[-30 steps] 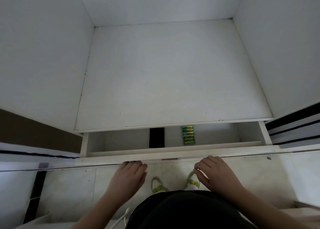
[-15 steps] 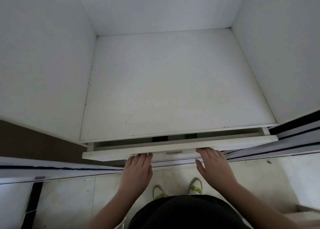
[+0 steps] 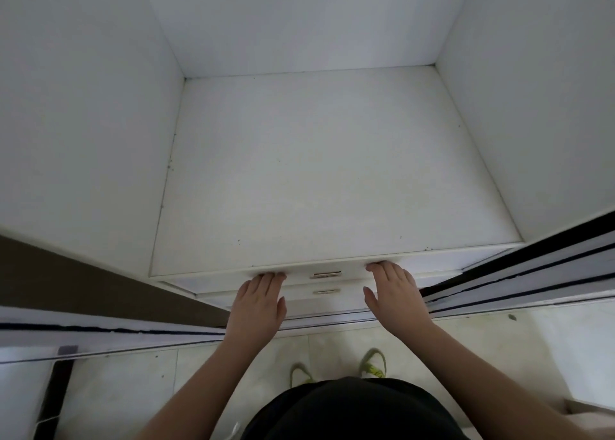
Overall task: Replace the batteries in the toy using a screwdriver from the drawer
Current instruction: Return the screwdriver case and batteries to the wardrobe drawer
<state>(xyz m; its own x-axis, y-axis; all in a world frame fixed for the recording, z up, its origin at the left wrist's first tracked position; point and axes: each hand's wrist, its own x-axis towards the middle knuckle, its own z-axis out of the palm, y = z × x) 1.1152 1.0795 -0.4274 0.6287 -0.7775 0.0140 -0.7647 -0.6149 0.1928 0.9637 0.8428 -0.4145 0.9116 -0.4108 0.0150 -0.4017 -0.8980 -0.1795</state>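
Note:
The white top drawer (image 3: 432, 263) of a built-in cabinet sits pushed in flush under the white shelf top (image 3: 332, 173). Its metal handle (image 3: 326, 275) shows between my hands. My left hand (image 3: 258, 301) presses its straight fingers flat against the drawer front, left of the handle. My right hand (image 3: 394, 293) presses the same front on the right, fingers straight. A second drawer (image 3: 349, 295) with its own handle (image 3: 325, 292) lies just below. The drawer's contents are hidden; no screwdriver, batteries or toy can be seen.
White cabinet walls rise left, right and behind the shelf top. Sliding-door tracks (image 3: 532, 273) run along the cabinet front at both sides. Pale floor tiles (image 3: 482, 346) lie below, with my two feet in green-strapped sandals (image 3: 372, 364) close to the cabinet.
The drawer, partly out a second ago with green batteries showing inside, has slid fully in. Both hands moved forward with the drawer front, and the view shifted closer to the cabinet.

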